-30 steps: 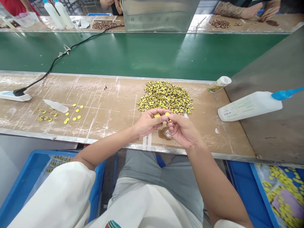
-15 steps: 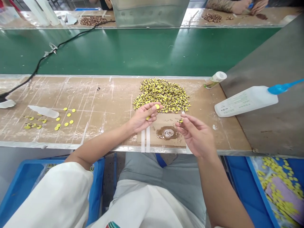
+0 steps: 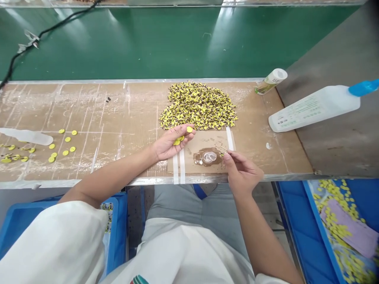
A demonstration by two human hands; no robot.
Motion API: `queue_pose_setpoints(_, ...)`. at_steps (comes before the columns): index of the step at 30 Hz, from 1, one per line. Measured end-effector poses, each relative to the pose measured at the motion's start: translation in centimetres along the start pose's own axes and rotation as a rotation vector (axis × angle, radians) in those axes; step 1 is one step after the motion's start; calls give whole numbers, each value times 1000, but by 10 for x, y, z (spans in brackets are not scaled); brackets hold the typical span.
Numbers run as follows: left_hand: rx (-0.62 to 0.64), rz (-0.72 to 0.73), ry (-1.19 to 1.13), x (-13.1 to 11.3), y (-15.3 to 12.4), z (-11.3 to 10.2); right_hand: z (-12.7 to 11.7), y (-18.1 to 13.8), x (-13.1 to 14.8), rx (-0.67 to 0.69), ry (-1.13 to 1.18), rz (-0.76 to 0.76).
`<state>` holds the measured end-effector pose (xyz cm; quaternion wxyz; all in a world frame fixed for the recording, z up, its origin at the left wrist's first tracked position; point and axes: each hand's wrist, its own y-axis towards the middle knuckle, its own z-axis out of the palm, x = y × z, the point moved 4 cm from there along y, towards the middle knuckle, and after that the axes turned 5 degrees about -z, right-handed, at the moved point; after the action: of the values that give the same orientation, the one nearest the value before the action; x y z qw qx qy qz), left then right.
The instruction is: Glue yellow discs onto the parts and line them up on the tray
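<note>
My left hand (image 3: pixel 170 142) is closed round several small yellow discs (image 3: pixel 178 141), with one yellow disc (image 3: pixel 190 129) pinched at the fingertips. Between the thumb and fingers of my right hand (image 3: pixel 242 171) is a small yellow-and-dark piece (image 3: pixel 222 155) with a thin pale tip; its exact kind is too small to make out. That piece is beside a wet brown puddle of glue-like liquid (image 3: pixel 197 157) with a clear round middle, on a taped cardboard sheet (image 3: pixel 204 138). Just beyond my hands lies a heap of small yellow-and-dark pieces (image 3: pixel 201 104).
Loose yellow discs (image 3: pixel 68 139) and a translucent nozzle-like piece (image 3: pixel 32 136) lie at left. A white bottle with blue cap (image 3: pixel 316 108) and a small tube (image 3: pixel 271 81) stand at right by a metal panel (image 3: pixel 334 130). Blue crates (image 3: pixel 308 232) flank my legs.
The view has tilted down and shifted slightly right. My right hand has lowered its small piece to the edge of the puddle. My left hand still holds the yellow discs.
</note>
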<state>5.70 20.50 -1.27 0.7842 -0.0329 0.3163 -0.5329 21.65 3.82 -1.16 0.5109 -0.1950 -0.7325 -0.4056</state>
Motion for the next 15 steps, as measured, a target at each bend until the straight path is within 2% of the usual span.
queue_pose_setpoints(9,-73,60,76,3,-1,-8,4,-3,4,95,-213,-241)
queue_pose_setpoints(15,-77,51,140,4,-3,-10,7,-5,0,128,-243,-273)
